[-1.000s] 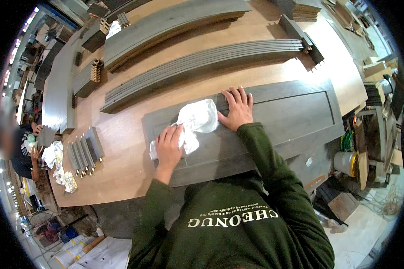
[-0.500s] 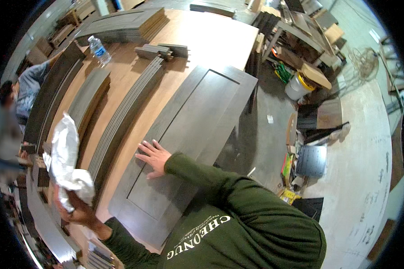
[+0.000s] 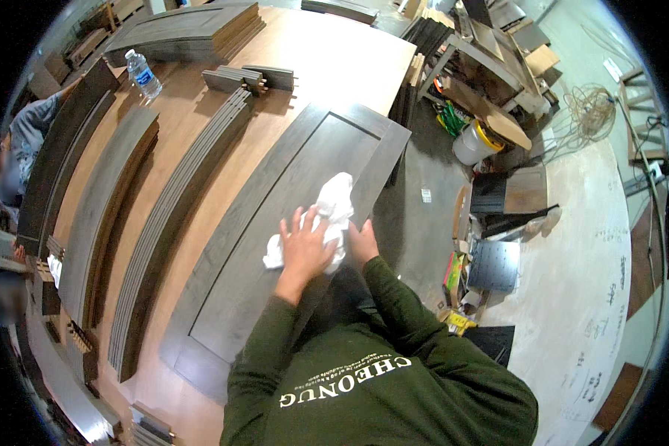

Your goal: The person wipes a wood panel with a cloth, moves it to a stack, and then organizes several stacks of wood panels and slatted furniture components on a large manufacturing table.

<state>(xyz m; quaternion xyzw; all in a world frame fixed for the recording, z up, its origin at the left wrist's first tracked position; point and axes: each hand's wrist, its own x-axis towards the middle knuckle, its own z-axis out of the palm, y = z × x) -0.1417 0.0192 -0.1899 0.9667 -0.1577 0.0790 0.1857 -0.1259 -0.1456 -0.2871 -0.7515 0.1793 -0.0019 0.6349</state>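
On the panel [image 3: 297, 178], your left hand [image 3: 305, 251] lies spread over the cloth [image 3: 336, 195]; your right hand [image 3: 363, 244]: grip unclear. Cloth likely soft, light; bunch centrally.

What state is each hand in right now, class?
Left hand: open, spread on the white cloth.
Right hand: by the edge of the gray panel; grip cannot be told.

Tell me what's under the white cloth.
The grey panel, visible left of the cloth; the patch beneath cloth and left hand is covered, so anything else there can't be seen.
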